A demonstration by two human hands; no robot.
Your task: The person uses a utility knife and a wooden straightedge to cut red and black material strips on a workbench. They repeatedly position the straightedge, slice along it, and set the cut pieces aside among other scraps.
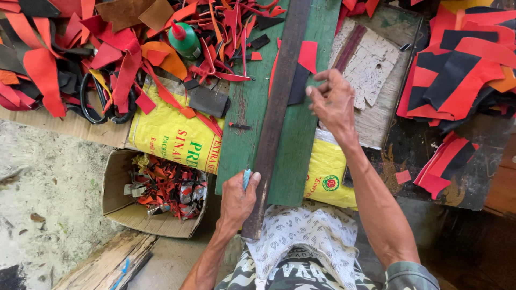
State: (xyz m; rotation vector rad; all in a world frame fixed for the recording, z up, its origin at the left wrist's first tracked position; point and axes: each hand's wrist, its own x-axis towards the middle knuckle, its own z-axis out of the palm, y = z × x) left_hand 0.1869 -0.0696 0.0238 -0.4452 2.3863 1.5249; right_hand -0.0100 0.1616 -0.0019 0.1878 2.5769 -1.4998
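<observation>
We're looking straight down on a green board (298, 134) with a long dark strip (277, 107) laid lengthwise along it. Our left hand (236, 198) is clenched around a small blue-handled cutter (246, 177), set right at the near end of the strip on its left edge. Our right hand (333, 102) hovers farther up the board, fingers loosely curled and grasping nothing that we can see, its fingertips just beside the strip's right edge and next to a dark scrap (297, 86) and a red scrap (308, 55). By our reading, this is the start of a lengthwise trim, with the blade placed and the far hand not quite pressing down. The next move seems to call for the right hand to pin the strip flat, so that the blade can run steadily along the edge without wandering. Around us: a green glue bottle (184, 38) among red and orange offcuts (107, 48), black scissors (99, 99), a yellow sack (172, 134) under the board, a cardboard box (115, 182) of scraps below it, and stacked red and black pieces (457, 64) off to the right.
</observation>
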